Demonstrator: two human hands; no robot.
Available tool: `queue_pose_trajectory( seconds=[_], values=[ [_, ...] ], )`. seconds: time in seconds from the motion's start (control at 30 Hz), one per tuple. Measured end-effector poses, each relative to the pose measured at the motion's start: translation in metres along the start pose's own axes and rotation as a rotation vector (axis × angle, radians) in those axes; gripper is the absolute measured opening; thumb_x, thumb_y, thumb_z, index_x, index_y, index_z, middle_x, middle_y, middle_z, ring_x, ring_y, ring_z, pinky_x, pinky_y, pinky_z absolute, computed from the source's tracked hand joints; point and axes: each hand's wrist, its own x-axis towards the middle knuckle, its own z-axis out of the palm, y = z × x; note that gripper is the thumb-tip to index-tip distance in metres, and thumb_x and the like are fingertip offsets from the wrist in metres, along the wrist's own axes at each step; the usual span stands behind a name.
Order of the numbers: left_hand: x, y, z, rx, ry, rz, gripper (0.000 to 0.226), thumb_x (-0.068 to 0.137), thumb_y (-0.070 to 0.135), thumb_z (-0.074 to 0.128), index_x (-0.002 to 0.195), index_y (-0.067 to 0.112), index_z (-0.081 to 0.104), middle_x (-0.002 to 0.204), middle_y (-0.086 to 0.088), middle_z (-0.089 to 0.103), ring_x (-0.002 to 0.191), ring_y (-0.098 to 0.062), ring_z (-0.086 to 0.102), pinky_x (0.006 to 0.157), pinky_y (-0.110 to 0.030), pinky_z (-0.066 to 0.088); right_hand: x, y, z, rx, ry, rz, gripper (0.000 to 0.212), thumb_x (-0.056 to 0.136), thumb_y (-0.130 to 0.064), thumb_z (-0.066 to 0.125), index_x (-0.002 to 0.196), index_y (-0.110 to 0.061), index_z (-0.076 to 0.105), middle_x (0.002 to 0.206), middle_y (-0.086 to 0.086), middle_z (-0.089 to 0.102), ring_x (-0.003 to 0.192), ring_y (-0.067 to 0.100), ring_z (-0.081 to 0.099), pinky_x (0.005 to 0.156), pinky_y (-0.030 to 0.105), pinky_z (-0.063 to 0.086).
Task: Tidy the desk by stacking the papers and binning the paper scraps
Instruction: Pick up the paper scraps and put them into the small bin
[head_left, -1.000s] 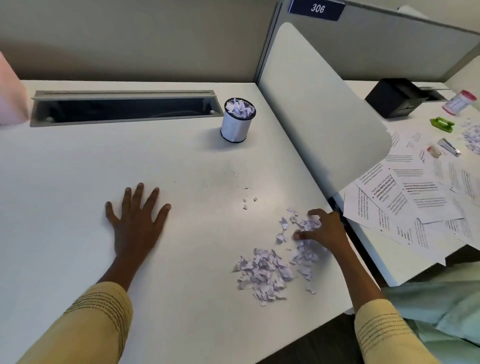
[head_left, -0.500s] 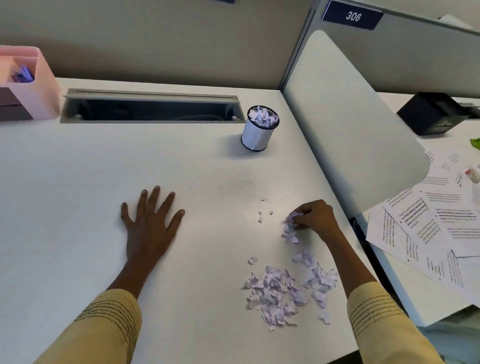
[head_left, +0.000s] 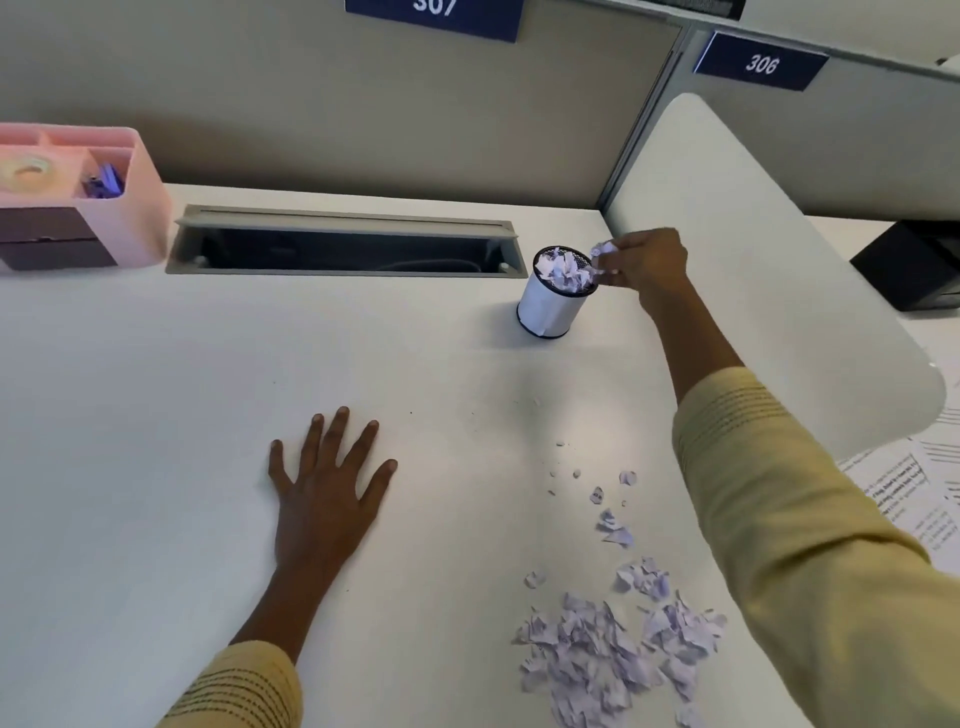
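Observation:
A small white bin with a black mesh rim (head_left: 549, 310) stands at the back of the white desk (head_left: 156, 441), heaped with paper scraps. My right hand (head_left: 645, 264) hovers at the bin's right rim and pinches a few paper scraps (head_left: 601, 254). A pile of pale lilac scraps (head_left: 613, 654) lies at the desk's near right, with loose bits trailing up from it. My left hand (head_left: 327, 488) rests flat on the desk, fingers spread, holding nothing. Printed papers (head_left: 904, 499) show at the right, behind my sleeve.
A pink organiser (head_left: 130, 208) with tape and clips stands at the back left. An open cable trough (head_left: 343, 249) runs along the back. A white rounded divider (head_left: 769, 270) separates the neighbouring desk, where a black box (head_left: 914, 265) sits.
My right hand lifted from the scrap pile with a pinch of scraps and moved back to the bin's rim. The left hand stayed flat. The view tilted up and left.

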Motion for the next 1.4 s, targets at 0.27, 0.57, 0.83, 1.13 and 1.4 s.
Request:
queue_pose_trajectory(
  seconds=[0.27,0.57,0.83,1.13,1.4],
  values=[
    [0.000,0.000,-0.002,0.003,-0.012,0.013,0.062,0.091,0.058,0.023,0.141,0.029,0.045,0.152,-0.005,0.036,0.141,-0.027,0.032,0.111,-0.061,0.013,-0.001,-0.015,0.009,-0.276,-0.089,0.038,0.021,0.077,0.006,0.068,0.098,0.008,0.066,0.095,0.026,0.066,0.081,0.034,0.066,0.081,0.045,0.056],
    [0.001,-0.001,-0.001,-0.026,-0.005,0.017,0.063,0.090,0.060,0.023,0.139,0.028,0.048,0.151,-0.006,0.038,0.141,-0.029,0.031,0.110,-0.060,0.011,-0.130,0.059,-0.073,-0.476,-0.306,0.179,0.032,0.067,-0.018,0.084,0.096,-0.016,0.071,0.090,0.011,0.068,0.080,0.017,0.061,0.064,0.026,0.051],
    [-0.001,-0.002,0.001,-0.057,0.010,0.007,0.064,0.089,0.061,0.023,0.142,0.030,0.043,0.154,-0.004,0.033,0.144,-0.026,0.023,0.112,-0.057,0.004,-0.240,0.157,-0.110,-1.024,-0.414,0.448,0.101,0.029,-0.057,0.090,0.112,-0.040,0.037,0.109,0.003,0.037,0.099,0.024,0.049,0.080,0.038,0.053],
    [0.000,-0.001,0.002,-0.065,0.015,-0.004,0.064,0.088,0.062,0.024,0.141,0.032,0.043,0.154,-0.002,0.033,0.144,-0.025,0.023,0.112,-0.057,0.005,-0.239,0.161,-0.067,-0.754,-0.311,0.256,0.077,0.053,-0.014,0.091,0.111,-0.034,0.045,0.108,0.006,0.034,0.079,0.023,0.057,0.055,0.026,0.057],
    [0.000,-0.002,0.002,-0.038,0.003,0.000,0.062,0.089,0.061,0.025,0.141,0.031,0.043,0.153,-0.003,0.034,0.144,-0.026,0.024,0.112,-0.058,0.008,-0.200,0.151,-0.034,-0.634,-0.284,0.154,0.021,0.061,-0.005,0.083,0.073,-0.018,0.072,0.090,0.009,0.064,0.065,0.019,0.064,0.052,0.021,0.055]
  ],
)
